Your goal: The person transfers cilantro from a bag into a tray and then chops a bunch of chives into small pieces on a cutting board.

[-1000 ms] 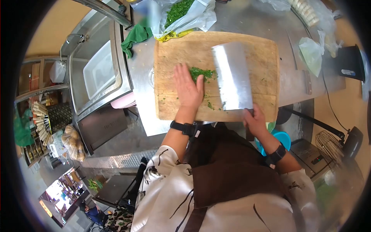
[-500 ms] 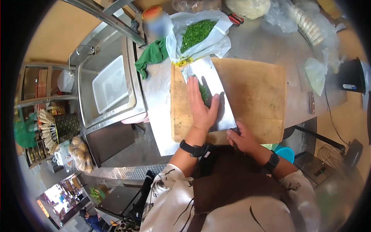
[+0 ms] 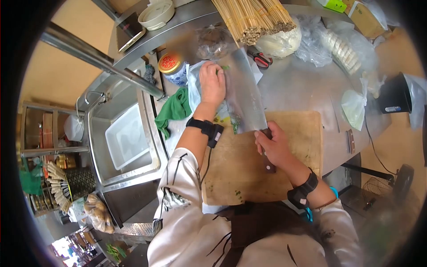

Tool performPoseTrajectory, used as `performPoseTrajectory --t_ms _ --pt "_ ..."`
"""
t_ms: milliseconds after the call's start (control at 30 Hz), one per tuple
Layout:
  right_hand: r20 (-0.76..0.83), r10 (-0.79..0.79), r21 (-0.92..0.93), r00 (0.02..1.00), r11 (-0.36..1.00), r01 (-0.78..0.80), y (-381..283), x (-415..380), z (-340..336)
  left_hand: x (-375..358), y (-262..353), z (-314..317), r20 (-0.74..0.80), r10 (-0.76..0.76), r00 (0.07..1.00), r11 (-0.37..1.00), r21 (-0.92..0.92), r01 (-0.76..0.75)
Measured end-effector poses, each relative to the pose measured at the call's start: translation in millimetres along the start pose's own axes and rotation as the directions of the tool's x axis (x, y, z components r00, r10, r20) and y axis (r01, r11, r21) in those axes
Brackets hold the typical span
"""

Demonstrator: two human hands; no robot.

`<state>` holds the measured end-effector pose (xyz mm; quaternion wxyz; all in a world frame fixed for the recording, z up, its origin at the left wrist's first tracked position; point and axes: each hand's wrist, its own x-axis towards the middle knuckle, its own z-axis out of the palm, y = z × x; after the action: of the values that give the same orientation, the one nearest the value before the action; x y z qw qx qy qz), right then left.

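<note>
My right hand (image 3: 272,144) is wrapped around the dark handle of a cleaver. Its broad metal blade (image 3: 249,95) slants up and away over the far edge of a wooden cutting board (image 3: 289,173) and across a white plastic bag (image 3: 194,86). Bits of chopped green herbs (image 3: 235,126) cling to the blade's lower left side. Left of the blade, my left hand (image 3: 212,84) is closed on the bag, fingers bent and their tips partly hidden. The blade and this hand cover the bag's contents.
A green cloth (image 3: 173,109) and a red-lidded jar (image 3: 170,66) lie left of the bag, beside a sink (image 3: 98,147) holding a white tub. Farther back are red-handled scissors (image 3: 261,60) and bundled sticks (image 3: 253,22). Another knife handle (image 3: 351,141) rests at the right.
The cleaver has moved from the board up over the bag. My left hand has left the herbs on the blade and moved forward to the bag. The view has tipped forward.
</note>
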<state>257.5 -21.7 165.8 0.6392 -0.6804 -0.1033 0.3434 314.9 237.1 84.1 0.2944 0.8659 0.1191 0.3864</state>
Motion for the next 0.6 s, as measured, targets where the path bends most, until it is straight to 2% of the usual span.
performPoseTrajectory --t_ms 133,167,200,233,267,300,333,367,400,433,500,533,600 --pt "-0.043 0.058 0.076 0.997 0.996 -0.055 7.6 -6.1 -19.5 -10.1 -26.4 11.0 -0.046 0.05 0.998 0.997 0.067 -0.047" --pt "-0.057 0.064 0.087 0.996 0.994 -0.059 8.4 -6.9 -22.7 -15.8 -25.8 10.3 -0.048 -0.012 0.999 1.0 0.008 0.012" --pt "-0.034 0.061 0.164 0.998 0.985 -0.054 7.5 -4.6 -23.9 -22.5 -13.6 5.6 -0.058 -0.205 0.977 0.952 -0.244 0.186" --pt "-0.01 0.052 0.24 0.999 0.969 -0.049 5.0 0.1 -24.3 -31.2 3.7 0.1 -0.02 -0.387 0.922 0.815 -0.476 0.332" --pt "0.023 0.027 0.318 0.999 0.948 -0.033 0.4 10.3 -22.8 -33.9 16.5 -6.5 0.048 -0.533 0.845 0.612 -0.667 0.425" --pt "0.036 0.037 0.323 0.999 0.945 -0.047 2.8 19.1 -20.5 -41.3 25.1 -12.6 0.182 -0.582 0.793 0.32 -0.845 0.428" --pt "0.072 0.039 0.422 0.997 0.904 -0.066 5.2 25.7 -16.2 -47.7 33.6 -19.2 0.324 -0.577 0.75 -0.009 -0.92 0.391" --pt "0.111 0.035 0.514 0.993 0.853 -0.088 6.7 33.0 -11.0 -49.0 48.5 -28.8 0.397 -0.534 0.746 -0.227 -0.918 0.326" --pt "0.152 0.028 0.599 0.988 0.793 -0.115 7.4 39.9 -5.1 -60.1 46.8 -32.6 0.485 -0.517 0.705 -0.337 -0.873 0.354" --pt "0.169 0.022 0.625 0.985 0.771 -0.125 7.8 45.5 2.0 -67.6 53.1 -40.5 0.593 -0.428 0.682 -0.537 -0.774 0.336" --pt "0.202 0.009 0.673 0.979 0.725 -0.145 9.0 52.3 15.6 -84.4 57.8 -40.9 0.626 -0.286 0.725 -0.788 -0.584 0.194" --pt "0.225 0.009 0.672 0.974 0.723 -0.162 11.2 55.2 19.4 -85.5 60.7 -40.4 0.626 -0.211 0.751 -0.883 -0.451 0.128" --pt "0.269 0.021 0.664 0.963 0.72 -0.201 15.3 57.0 23.8 -81.4 68.3 -40.5 0.638 -0.221 0.737 -0.866 -0.477 0.153"
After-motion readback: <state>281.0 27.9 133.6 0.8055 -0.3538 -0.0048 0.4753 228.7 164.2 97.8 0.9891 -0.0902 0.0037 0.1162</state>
